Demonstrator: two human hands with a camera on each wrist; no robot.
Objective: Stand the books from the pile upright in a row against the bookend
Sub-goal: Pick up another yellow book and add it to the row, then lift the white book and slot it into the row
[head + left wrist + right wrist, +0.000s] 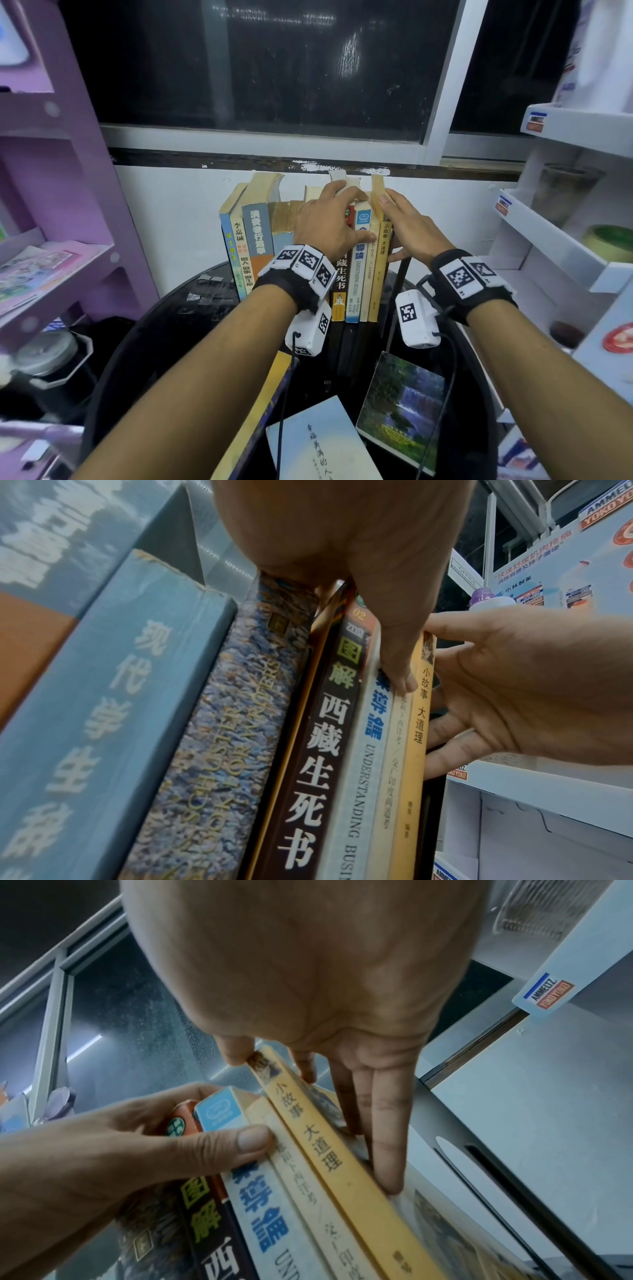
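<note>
A row of upright books (260,233) stands on the round black table (171,325) against the wall. My left hand (334,216) grips the tops of the middle books, fingers curled over them and thumb (250,1141) pressed on a cream spine. My right hand (400,219) pinches the yellow book (384,246) at the row's right end, thumb at its top left and straight fingers (383,1150) flat on its cover. The black bookend (431,1112) stands just right of that book. Nearer me lie a light blue book (322,442), a waterfall-cover book (400,401) and a yellow-edged book (260,411).
A purple shelf unit (51,205) with papers stands at the left. White shelves (548,233) with packaged goods stand at the right. A dark window (274,68) is above the wall. A lidded jar (44,356) sits low on the left.
</note>
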